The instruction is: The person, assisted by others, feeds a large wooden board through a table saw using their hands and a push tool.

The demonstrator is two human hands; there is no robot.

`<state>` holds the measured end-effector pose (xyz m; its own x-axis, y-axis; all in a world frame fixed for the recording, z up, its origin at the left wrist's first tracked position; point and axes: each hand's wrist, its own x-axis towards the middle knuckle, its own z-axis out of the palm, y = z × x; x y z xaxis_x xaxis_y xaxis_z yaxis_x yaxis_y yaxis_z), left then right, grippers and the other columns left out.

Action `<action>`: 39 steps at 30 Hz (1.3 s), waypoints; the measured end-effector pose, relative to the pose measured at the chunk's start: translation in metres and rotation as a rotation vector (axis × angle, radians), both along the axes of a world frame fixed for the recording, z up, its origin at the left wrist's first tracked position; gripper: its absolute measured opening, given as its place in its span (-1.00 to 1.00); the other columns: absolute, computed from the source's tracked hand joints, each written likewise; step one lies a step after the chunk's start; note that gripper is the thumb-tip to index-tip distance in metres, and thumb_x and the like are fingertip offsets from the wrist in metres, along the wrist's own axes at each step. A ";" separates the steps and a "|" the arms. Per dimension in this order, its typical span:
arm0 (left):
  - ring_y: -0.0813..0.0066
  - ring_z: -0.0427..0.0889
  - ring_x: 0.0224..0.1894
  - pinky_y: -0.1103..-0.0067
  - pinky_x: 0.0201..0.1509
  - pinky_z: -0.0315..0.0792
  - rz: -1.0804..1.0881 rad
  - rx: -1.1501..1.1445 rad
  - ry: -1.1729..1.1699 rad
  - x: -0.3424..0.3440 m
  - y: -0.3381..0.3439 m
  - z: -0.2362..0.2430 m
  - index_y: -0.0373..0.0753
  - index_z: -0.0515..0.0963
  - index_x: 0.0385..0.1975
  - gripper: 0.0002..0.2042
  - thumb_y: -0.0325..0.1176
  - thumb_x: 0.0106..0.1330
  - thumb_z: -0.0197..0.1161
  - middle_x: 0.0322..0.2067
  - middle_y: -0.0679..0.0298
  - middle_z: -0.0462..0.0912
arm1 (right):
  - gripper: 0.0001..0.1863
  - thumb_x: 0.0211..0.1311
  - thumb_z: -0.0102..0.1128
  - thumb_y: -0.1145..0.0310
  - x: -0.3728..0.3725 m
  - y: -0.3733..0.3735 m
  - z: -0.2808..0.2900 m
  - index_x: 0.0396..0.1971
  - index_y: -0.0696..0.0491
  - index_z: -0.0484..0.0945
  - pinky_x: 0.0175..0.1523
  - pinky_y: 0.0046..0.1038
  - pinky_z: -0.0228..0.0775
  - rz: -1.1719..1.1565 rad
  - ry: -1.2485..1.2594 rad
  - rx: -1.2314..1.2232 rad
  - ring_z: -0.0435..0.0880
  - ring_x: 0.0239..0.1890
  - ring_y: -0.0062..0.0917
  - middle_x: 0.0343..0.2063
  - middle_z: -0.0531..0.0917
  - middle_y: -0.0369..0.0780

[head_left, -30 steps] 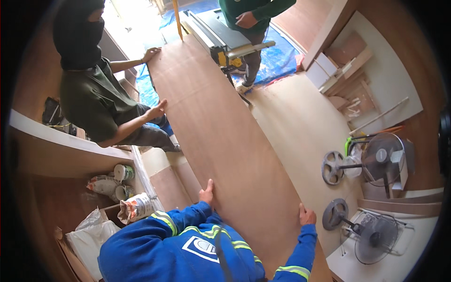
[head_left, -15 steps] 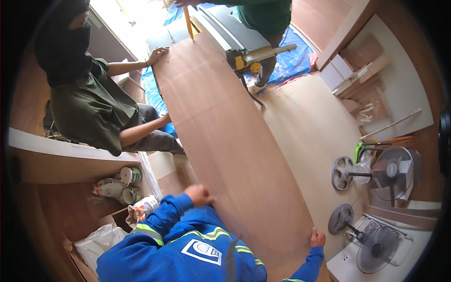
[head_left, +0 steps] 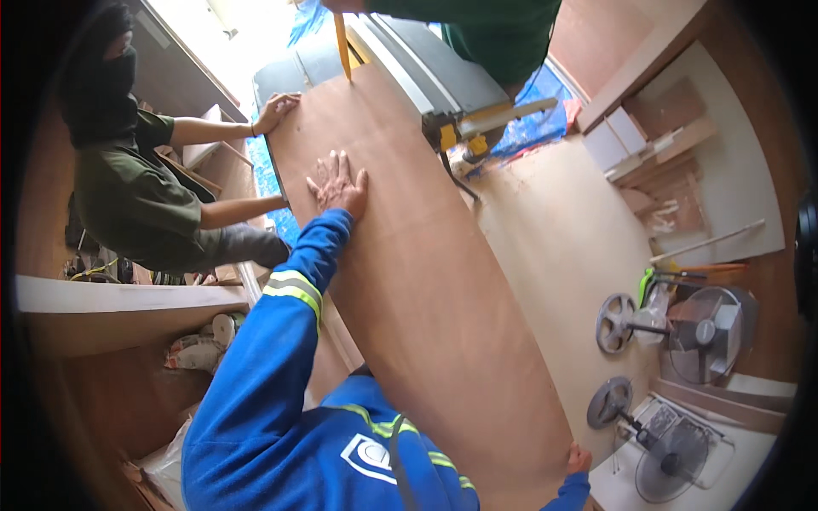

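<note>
Wooden recess point(head_left: 115, 366) with tub point(head_left: 224, 330), contents unclear; board point(head_left: 426, 289) under left hand point(head_left: 339, 186).

White glare, upper left; pale sheen along long reddish-brown wooden panel point(head_left: 426, 281); black fisheye corners, bowed edges.
</note>
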<state>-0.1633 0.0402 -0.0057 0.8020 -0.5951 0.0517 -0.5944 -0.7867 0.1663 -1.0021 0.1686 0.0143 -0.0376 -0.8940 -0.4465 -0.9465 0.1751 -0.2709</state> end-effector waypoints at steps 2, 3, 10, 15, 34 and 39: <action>0.18 -0.22 0.52 0.02 0.49 -0.41 -0.002 0.010 0.013 0.001 -0.002 0.001 -0.09 0.04 0.44 -0.32 0.13 0.39 -0.17 0.47 0.27 -0.05 | -0.37 0.30 0.02 -0.03 0.002 -0.006 0.005 -0.69 0.30 0.39 -0.50 -0.14 0.09 -0.007 0.030 0.025 0.26 -0.71 -0.32 -0.79 0.33 0.03; 0.18 -0.22 0.52 0.02 0.49 -0.41 -0.001 0.014 0.019 0.000 -0.002 0.000 -0.09 0.05 0.44 -0.32 0.13 0.39 -0.17 0.47 0.28 -0.05 | -0.37 0.30 0.01 -0.03 -0.008 0.002 -0.005 -0.68 0.30 0.40 -0.50 -0.14 0.09 0.010 0.055 0.015 0.26 -0.71 -0.32 -0.78 0.34 0.03; 0.17 -0.21 0.52 0.05 0.50 -0.42 -0.007 0.011 0.031 -0.003 -0.003 0.010 -0.10 0.05 0.44 -0.34 0.09 0.40 -0.16 0.47 0.27 -0.05 | -0.37 0.32 -0.03 -0.03 -0.010 0.002 -0.019 -0.67 0.30 0.44 -0.48 -0.11 0.11 0.048 0.015 -0.070 0.34 -0.71 -0.16 -0.77 0.35 0.08; 0.15 -0.18 0.51 0.05 0.49 -0.42 -0.007 0.001 0.017 -0.001 0.000 0.007 -0.12 0.07 0.43 -0.33 0.10 0.40 -0.15 0.47 0.25 -0.03 | -0.31 0.37 -0.10 -0.07 -0.014 0.000 -0.025 -0.67 0.31 0.44 -0.48 -0.04 0.07 0.089 0.069 -0.048 0.39 -0.69 -0.04 -0.72 0.37 0.15; 0.14 -0.19 0.51 0.02 0.49 -0.39 -0.021 0.008 0.029 0.040 -0.018 0.010 -0.14 0.07 0.43 -0.32 0.10 0.39 -0.13 0.46 0.21 -0.02 | -0.28 0.35 -0.13 -0.18 -0.010 -0.008 -0.051 -0.45 0.26 0.64 -0.27 -0.05 0.36 -0.013 0.160 0.116 0.61 -0.40 0.03 -0.51 0.64 0.13; 0.14 -0.18 0.51 0.03 0.49 -0.37 -0.019 -0.005 0.018 0.053 -0.021 0.009 -0.14 0.08 0.42 -0.33 0.09 0.39 -0.12 0.46 0.20 -0.01 | -0.28 0.35 -0.13 -0.19 0.015 -0.019 -0.039 -0.45 0.26 0.64 -0.27 -0.05 0.35 -0.055 0.144 0.150 0.62 -0.40 0.00 -0.51 0.65 0.12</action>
<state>-0.1103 0.0192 0.0032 0.7915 -0.6098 0.0407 -0.6060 -0.7745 0.1812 -0.9874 0.1493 -0.0244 -0.1572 -0.8129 -0.5607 -0.9616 0.2554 -0.1007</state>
